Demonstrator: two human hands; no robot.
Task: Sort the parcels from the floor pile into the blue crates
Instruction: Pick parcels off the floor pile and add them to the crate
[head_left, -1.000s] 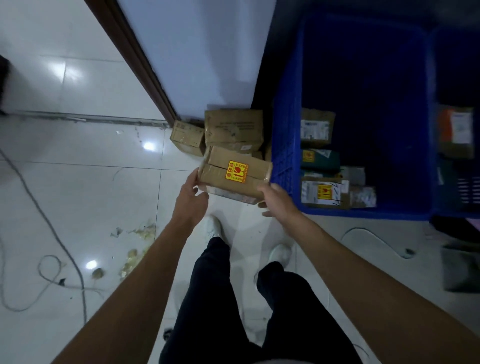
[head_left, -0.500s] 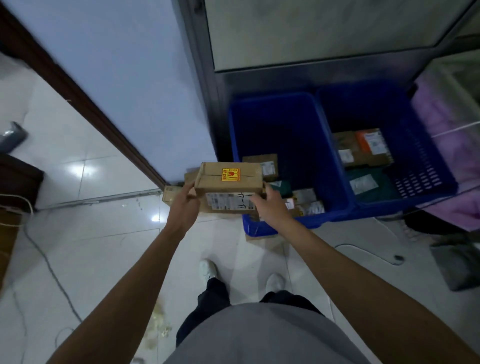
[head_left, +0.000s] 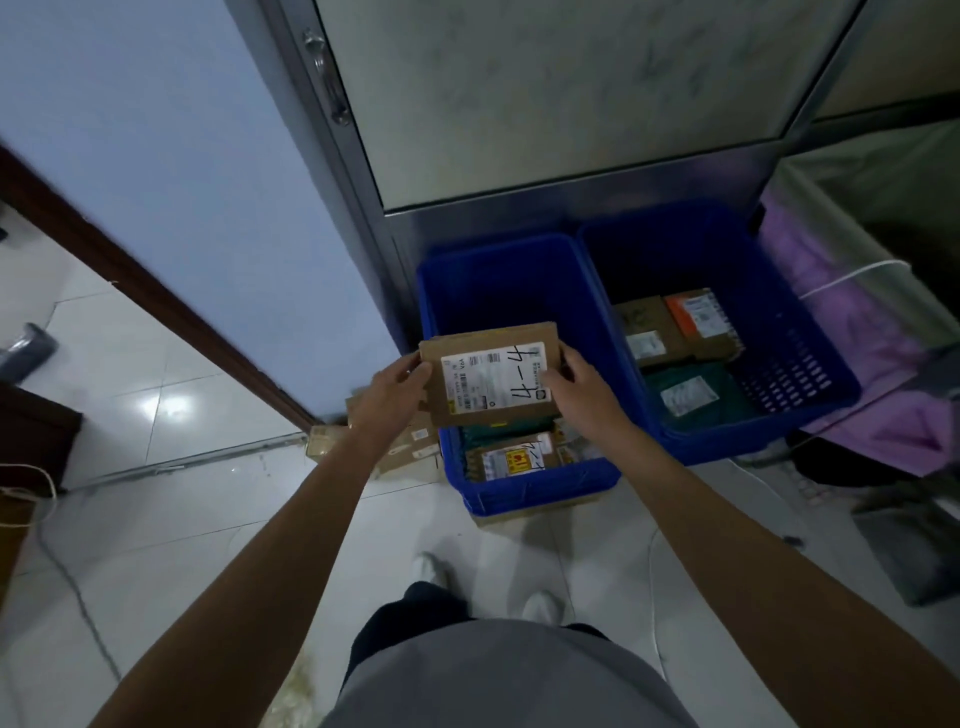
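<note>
Both bare forearms reach forward and converge. The left hand (head_left: 390, 397) pinches the left edge of a cardboard parcel (head_left: 491, 382). The right hand (head_left: 584, 397) grips its right edge, thumb on the labelled face.

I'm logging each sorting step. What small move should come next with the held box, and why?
Probably lower the cardboard box into the left blue crate and let go. The left hand and right hand grip its ends, its label marked 4-4 faces up, and it hangs over that crate, not the right blue crate.
</note>
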